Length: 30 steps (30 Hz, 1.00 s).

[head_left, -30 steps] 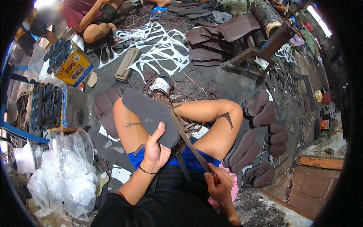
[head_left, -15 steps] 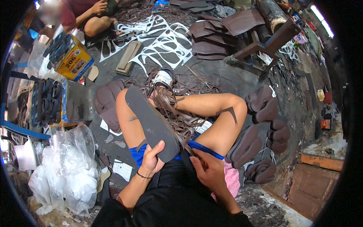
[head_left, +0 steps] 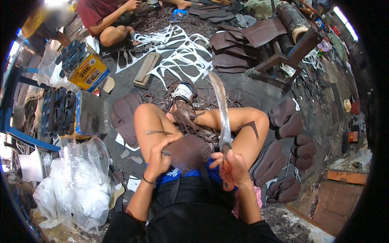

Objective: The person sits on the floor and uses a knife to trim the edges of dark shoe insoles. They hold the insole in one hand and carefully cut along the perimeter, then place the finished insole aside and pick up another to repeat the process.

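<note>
My left hand point(head_left: 159, 161) grips one end of a brown sandal sole point(head_left: 190, 152). The sole is smeared by motion and tilted, so its full length does not show. In my right hand point(head_left: 236, 169) is a knife point(head_left: 223, 113) with a long, curved, worn metal blade pointing up and away from me. Its reddish-brown handle passes through my fingers, some of which are raised. The blade stands to the right of the sole, apart from it. Brown trimmed strips point(head_left: 188, 117) lie between my bare legs, with a few pieces on my thigh and knee.
Brown soles lie stacked at my left point(head_left: 125, 115) and right point(head_left: 267, 162). Clear plastic bags point(head_left: 77, 190) and a yellow box point(head_left: 90, 75) stand left. Ahead lie white cut-out sheets point(head_left: 182, 56) and a whetstone-like block point(head_left: 146, 71). Another person point(head_left: 103, 20) sits at the far left.
The sole has turned from lying lengthwise with its grey face up to a tilted, blurred position. My right hand has lifted, and the knife now points upward. The view has shifted slightly.
</note>
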Motion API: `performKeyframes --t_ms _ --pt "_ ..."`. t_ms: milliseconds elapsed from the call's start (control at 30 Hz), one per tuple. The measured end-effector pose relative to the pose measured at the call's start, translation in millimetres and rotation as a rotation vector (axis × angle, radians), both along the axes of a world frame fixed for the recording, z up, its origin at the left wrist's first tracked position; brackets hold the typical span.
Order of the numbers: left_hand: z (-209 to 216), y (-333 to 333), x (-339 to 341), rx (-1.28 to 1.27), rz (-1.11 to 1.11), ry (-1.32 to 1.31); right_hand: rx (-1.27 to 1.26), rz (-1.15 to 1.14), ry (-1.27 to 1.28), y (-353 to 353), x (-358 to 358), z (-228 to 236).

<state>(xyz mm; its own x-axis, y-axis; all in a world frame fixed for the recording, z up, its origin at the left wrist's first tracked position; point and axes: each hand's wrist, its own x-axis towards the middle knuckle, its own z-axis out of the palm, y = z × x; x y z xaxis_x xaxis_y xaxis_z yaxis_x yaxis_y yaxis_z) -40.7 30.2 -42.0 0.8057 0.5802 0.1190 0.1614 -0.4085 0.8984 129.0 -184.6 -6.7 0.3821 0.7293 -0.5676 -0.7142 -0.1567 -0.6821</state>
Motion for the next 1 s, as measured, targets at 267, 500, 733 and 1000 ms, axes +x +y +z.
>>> performKeyframes --t_ms 267,500,733,1000 --pt "24.2 44.9 81.8 0.776 0.083 -0.128 -0.052 -0.012 -0.322 -30.6 -10.8 -9.3" --pt "-22.4 31.6 89.3 -0.386 0.089 -0.249 -0.116 -0.209 -0.393 -47.5 -2.9 -13.5" --pt "-49.9 -13.0 92.9 -0.261 -0.153 0.018 -0.137 -0.483 -0.378 -50.3 0.2 -7.0" --pt "-95.9 18.2 75.7 0.112 -0.217 0.200 -0.568 -1.350 -0.609 -221.0 30.0 -98.0"
